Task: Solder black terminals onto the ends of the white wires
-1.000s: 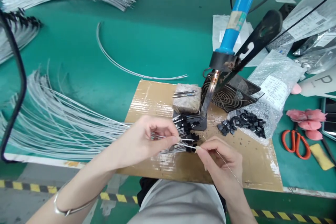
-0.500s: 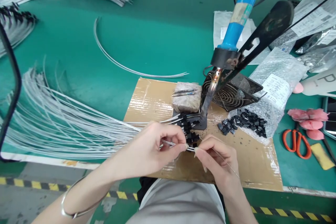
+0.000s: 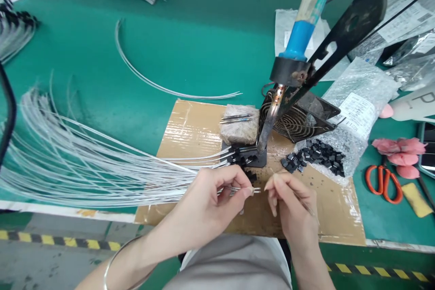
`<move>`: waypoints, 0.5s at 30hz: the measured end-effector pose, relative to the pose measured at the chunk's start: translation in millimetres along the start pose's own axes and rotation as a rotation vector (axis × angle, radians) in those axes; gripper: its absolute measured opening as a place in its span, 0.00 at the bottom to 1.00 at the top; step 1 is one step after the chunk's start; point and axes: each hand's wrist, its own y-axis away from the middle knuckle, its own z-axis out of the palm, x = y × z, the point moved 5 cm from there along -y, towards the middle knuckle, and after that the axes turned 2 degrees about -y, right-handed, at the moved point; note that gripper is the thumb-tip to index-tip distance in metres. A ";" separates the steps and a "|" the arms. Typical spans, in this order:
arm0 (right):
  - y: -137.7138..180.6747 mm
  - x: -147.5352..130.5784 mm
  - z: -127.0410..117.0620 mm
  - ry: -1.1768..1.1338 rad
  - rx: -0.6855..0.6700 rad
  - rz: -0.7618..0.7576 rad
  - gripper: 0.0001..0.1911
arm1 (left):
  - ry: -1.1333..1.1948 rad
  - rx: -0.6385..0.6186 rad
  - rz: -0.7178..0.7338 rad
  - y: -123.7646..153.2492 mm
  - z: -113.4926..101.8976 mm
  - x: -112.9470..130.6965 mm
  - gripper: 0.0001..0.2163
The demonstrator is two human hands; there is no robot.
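Observation:
My left hand is closed in a pinch on thin white wires, whose tips stick out to the right past the thumb. A little to the right, my right hand is closed around a fine strand of solder wire that crosses the fingers. A small gap separates the two hands. Above them the soldering iron, blue-handled, points its tip down toward a dark base. Black connectors on white wires lie beside that base, partly hidden by my left hand.
A bundle of white wires spreads left over the green table. Cardboard lies under my hands. A pale block, a fan, loose black connector housings, bubble-wrap, orange-handled scissors and a yellow sponge stand around.
My hands have moved apart: the left slightly right with the wires, the right away to the right. The wire tips now show free between them. The view has shifted slightly.

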 end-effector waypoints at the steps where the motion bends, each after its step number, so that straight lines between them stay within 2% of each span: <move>1: -0.6 0.5 -2.4 -0.020 0.043 -0.002 0.15 | 0.028 0.014 0.000 -0.8 -0.5 0.6 0.09; 4: 0.0 -0.3 -0.9 -0.049 0.066 -0.010 0.12 | 0.068 0.043 0.017 -3.4 -1.5 3.2 0.10; 10: 8.9 -4.0 18.5 -0.112 -0.031 0.040 0.08 | 0.112 0.076 0.074 -3.7 -2.5 5.4 0.10; 15: 13.6 -3.0 23.4 -0.208 0.001 0.156 0.06 | 0.049 0.120 0.051 -0.7 -1.5 -1.8 0.10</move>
